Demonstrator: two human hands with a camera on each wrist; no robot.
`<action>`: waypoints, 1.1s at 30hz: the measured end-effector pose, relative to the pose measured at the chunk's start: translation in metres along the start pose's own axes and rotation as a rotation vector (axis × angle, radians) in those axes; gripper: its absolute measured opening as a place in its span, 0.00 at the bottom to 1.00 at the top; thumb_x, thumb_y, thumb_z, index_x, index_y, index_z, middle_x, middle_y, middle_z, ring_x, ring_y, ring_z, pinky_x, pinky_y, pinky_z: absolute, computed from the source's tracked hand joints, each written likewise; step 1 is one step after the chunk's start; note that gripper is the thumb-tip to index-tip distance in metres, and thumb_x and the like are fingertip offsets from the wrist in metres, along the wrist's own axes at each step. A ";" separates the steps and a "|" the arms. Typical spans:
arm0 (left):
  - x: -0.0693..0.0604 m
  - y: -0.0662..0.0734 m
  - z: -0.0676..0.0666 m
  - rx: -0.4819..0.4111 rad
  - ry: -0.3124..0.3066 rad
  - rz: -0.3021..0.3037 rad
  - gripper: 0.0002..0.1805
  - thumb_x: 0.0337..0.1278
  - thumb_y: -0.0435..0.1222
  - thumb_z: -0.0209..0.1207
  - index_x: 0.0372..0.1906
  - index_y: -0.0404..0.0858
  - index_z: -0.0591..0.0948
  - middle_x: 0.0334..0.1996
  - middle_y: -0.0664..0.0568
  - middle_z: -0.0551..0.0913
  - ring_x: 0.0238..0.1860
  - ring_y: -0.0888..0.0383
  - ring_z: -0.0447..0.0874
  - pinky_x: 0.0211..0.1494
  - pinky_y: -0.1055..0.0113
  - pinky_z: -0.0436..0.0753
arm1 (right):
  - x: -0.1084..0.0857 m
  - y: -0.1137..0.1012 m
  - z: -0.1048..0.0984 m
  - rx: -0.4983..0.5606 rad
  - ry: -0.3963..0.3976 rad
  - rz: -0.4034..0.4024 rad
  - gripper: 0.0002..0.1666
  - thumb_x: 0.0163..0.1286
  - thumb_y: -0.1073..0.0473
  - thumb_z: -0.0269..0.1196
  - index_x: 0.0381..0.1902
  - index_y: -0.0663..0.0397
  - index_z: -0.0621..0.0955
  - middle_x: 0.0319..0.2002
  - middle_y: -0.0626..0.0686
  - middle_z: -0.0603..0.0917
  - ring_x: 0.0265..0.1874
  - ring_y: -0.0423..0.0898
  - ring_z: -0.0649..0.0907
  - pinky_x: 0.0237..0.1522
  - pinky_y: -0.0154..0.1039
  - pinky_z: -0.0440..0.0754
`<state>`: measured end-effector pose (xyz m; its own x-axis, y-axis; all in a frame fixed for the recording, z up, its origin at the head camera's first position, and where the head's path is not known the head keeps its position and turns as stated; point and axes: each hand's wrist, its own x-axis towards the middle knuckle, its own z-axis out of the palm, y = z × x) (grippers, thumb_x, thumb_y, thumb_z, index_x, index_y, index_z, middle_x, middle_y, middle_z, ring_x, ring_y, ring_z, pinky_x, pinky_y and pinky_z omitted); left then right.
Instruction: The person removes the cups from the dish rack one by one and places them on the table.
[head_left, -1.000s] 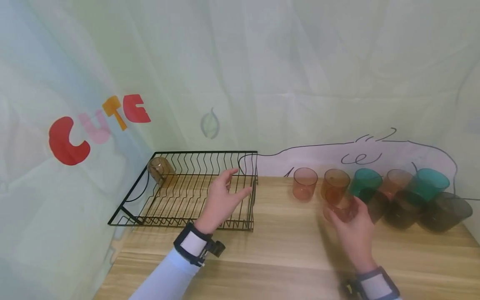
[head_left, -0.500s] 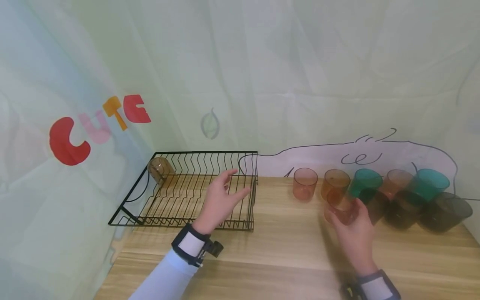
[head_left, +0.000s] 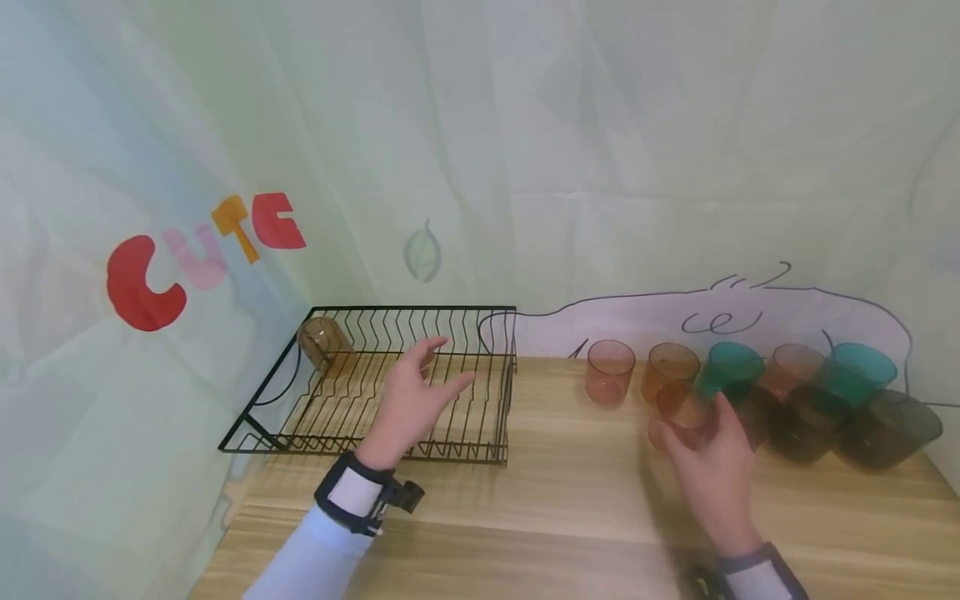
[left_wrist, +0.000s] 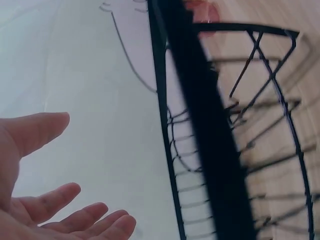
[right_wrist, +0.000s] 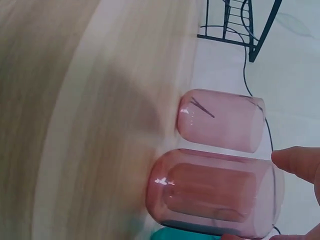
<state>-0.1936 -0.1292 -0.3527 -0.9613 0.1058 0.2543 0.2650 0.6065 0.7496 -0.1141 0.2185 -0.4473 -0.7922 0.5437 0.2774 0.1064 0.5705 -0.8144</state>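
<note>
My right hand (head_left: 714,483) grips a see-through pink drinking glass (head_left: 665,435) at the front of a group of glasses. In the right wrist view the thumb (right_wrist: 300,162) lies at the rim of this pink glass, while the other fingers are mostly cut off below. The glass stands upright, and an amber glass (head_left: 670,363) shows behind it. Over the black wire dish rack (head_left: 408,309), my left hand (head_left: 405,408) is held with thumb and fingers spread, holding nothing. A brown tinted glass (head_left: 324,343) leans in the rack's far left corner.
Another pink glass (head_left: 610,372) stands to the left of the amber one. Teal glasses (head_left: 735,367) and dark smoky glasses (head_left: 887,429) crowd to the right. A printed curtain (head_left: 465,167) hangs behind the wooden table (head_left: 540,517).
My left hand has drifted left over the rack. The right hand stays at the pink glass with barely any movement. The head view has shifted slightly.
</note>
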 end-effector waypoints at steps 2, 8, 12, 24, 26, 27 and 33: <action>0.000 -0.002 -0.009 0.012 0.013 0.005 0.39 0.49 0.53 0.64 0.65 0.45 0.66 0.67 0.47 0.66 0.67 0.46 0.65 0.65 0.48 0.71 | 0.000 -0.002 -0.002 -0.008 -0.001 -0.008 0.54 0.52 0.46 0.71 0.71 0.55 0.58 0.66 0.65 0.66 0.63 0.62 0.69 0.64 0.57 0.65; 0.004 -0.011 -0.038 0.092 0.097 0.004 0.41 0.47 0.59 0.63 0.65 0.45 0.67 0.66 0.46 0.68 0.66 0.46 0.67 0.63 0.47 0.72 | 0.001 -0.008 -0.007 -0.014 0.000 -0.040 0.51 0.53 0.49 0.70 0.71 0.55 0.59 0.67 0.64 0.66 0.65 0.61 0.67 0.65 0.57 0.64; 0.008 -0.016 -0.053 0.135 0.135 0.005 0.40 0.48 0.56 0.64 0.65 0.43 0.67 0.66 0.44 0.68 0.66 0.44 0.66 0.63 0.45 0.72 | 0.001 -0.014 -0.012 -0.025 0.016 -0.071 0.51 0.54 0.49 0.69 0.71 0.55 0.59 0.67 0.63 0.66 0.65 0.61 0.67 0.66 0.57 0.64; 0.030 -0.044 -0.089 0.297 0.190 0.007 0.44 0.52 0.49 0.63 0.69 0.33 0.59 0.65 0.33 0.64 0.63 0.37 0.63 0.62 0.41 0.67 | -0.017 -0.053 -0.001 -0.079 -0.148 -0.353 0.42 0.54 0.49 0.70 0.65 0.53 0.68 0.70 0.59 0.62 0.69 0.61 0.59 0.65 0.66 0.60; 0.034 -0.050 -0.095 0.316 0.181 0.000 0.45 0.53 0.49 0.63 0.69 0.31 0.58 0.65 0.32 0.63 0.64 0.35 0.62 0.62 0.40 0.67 | -0.019 -0.057 0.004 -0.093 -0.217 -0.427 0.41 0.54 0.47 0.70 0.63 0.53 0.70 0.69 0.59 0.63 0.69 0.61 0.60 0.64 0.66 0.61; 0.036 -0.053 -0.097 0.331 0.173 -0.010 0.45 0.53 0.49 0.62 0.69 0.31 0.57 0.66 0.31 0.61 0.66 0.35 0.59 0.63 0.38 0.65 | -0.020 -0.059 0.006 -0.104 -0.251 -0.460 0.41 0.53 0.45 0.70 0.63 0.51 0.71 0.69 0.58 0.64 0.69 0.61 0.60 0.63 0.66 0.61; 0.049 -0.072 -0.107 0.402 0.149 -0.075 0.48 0.53 0.51 0.61 0.71 0.31 0.53 0.67 0.28 0.57 0.66 0.32 0.56 0.63 0.36 0.64 | -0.022 -0.061 0.016 -0.191 -0.375 -0.600 0.41 0.55 0.38 0.67 0.64 0.43 0.71 0.68 0.53 0.66 0.68 0.59 0.63 0.64 0.64 0.64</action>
<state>-0.2516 -0.2517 -0.3286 -0.9476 -0.0470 0.3160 0.1165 0.8701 0.4789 -0.1131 0.1624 -0.4122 -0.8959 -0.1233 0.4268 -0.3343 0.8199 -0.4648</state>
